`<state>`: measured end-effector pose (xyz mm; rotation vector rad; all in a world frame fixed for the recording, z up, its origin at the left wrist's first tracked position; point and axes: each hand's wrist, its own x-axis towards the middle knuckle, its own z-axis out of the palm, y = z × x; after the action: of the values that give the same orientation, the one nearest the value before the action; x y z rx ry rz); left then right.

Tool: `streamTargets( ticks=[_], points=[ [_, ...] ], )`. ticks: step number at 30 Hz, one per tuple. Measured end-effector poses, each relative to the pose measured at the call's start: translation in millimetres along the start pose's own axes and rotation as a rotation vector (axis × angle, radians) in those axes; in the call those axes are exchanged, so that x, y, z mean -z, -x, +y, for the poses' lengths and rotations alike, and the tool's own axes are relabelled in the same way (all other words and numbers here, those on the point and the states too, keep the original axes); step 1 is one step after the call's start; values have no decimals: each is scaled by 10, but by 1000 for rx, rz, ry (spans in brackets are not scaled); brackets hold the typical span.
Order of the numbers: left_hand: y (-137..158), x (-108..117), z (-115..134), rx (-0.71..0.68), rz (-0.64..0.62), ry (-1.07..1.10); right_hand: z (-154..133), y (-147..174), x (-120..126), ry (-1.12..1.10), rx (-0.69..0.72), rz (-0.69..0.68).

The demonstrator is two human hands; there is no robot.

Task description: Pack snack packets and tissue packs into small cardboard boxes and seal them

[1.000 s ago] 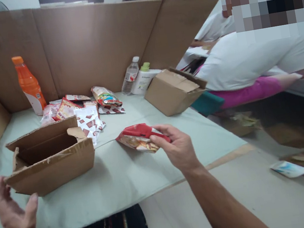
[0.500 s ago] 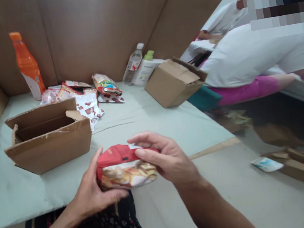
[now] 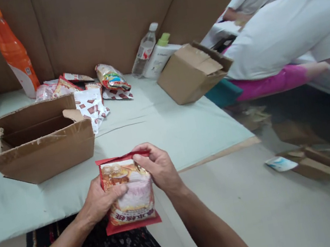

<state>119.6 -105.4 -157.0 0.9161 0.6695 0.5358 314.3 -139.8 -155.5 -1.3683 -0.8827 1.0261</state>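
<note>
Red snack packet [image 3: 129,192] held upright over the lap, at the table [image 3: 166,129] edge. Left hand [image 3: 97,202] closed on its left side; right hand [image 3: 156,169] pinches the top corner. Open cardboard box [image 3: 41,140] nearby.

Both forearms come in from below; the left hand [image 3: 99,202] and right hand [image 3: 156,169] are close together, fingers curled in a grip.

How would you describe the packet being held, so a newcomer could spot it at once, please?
At the near edge of the pale green table, in front of the open cardboard box, both hands grip a snack packet. Unlike the packets piled far back, it has red borders and stands upright.
</note>
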Motion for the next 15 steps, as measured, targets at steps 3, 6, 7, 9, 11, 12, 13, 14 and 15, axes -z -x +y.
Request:
streamTargets(
  ticks=[3,6,7,9,11,12,13,14,15],
  points=[
    [-23,20,-1,4,33,19,23,17,98,-119,-29,-118],
    [-51,37,-15,-8,62,15,100,130,167,-144,-24,-267],
    [-63,34,-25,-18,67,3,140,180,163,-131,-35,-313],
    [-86,17,-50,-48,70,-41,232,283,113,-90,-74,-367],
    [-98,0,-71,-84,68,-94,315,362,45,-55,-112,-355],
    [-95,-2,-75,-109,68,-137,346,388,23,-46,-122,-330],
    [-82,4,-70,-154,73,-213,367,402,20,-43,-127,-298],
    [-55,19,-52,-230,91,-319,377,404,39,-41,-126,-261],
    [-14,44,-19,-340,122,-452,377,394,83,-34,-120,-224]
  ],
)
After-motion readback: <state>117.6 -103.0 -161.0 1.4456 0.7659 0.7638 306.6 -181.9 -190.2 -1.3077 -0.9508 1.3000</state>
